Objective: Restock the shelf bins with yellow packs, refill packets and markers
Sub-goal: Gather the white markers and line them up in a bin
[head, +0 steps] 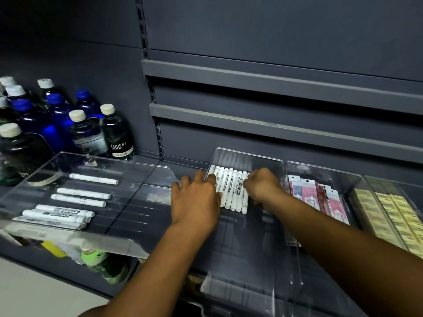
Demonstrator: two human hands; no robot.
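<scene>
white cylindrical markers (pixel 233 191): side-by-side row at back of clear plastic shelf bin (pixel 270 161) | left hand (pixel 196 200): fingers straight, spread, resting on row's left end | right hand (pixel 263 186): fingers curled against row's right end, grip unclear

markers (pixel 231 191) in bin (pixel 270 161), bottles (pixel 75 124) left

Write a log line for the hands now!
left hand: flat on markers | right hand: curled beside them | place: clear bin
</scene>
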